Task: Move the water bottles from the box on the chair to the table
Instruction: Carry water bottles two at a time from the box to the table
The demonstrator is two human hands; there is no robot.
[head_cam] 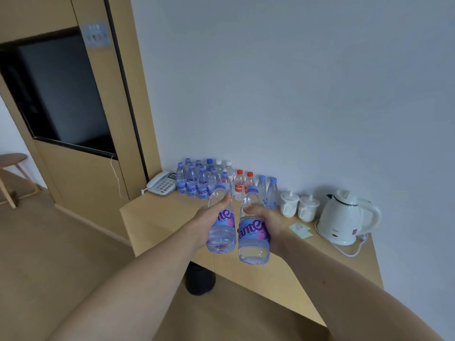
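Observation:
My left hand (205,219) grips a clear water bottle (221,228) with a blue cap and a purple label, held in the air above the wooden table (162,217). Beside it, my right hand (267,221) grips a second bottle of the same kind (253,238). Both bottles tilt away from me, caps toward the wall. Several bottles (197,179) stand in rows at the back of the table, most blue-capped, two red-capped (243,184). The box and the chair are out of view.
A white telephone (162,184) sits at the table's back left corner. Two white mugs (299,205) and a white kettle (344,219) with its cord stand to the right. A dark bin (199,281) is under the table. A wooden stool (9,175) stands far left.

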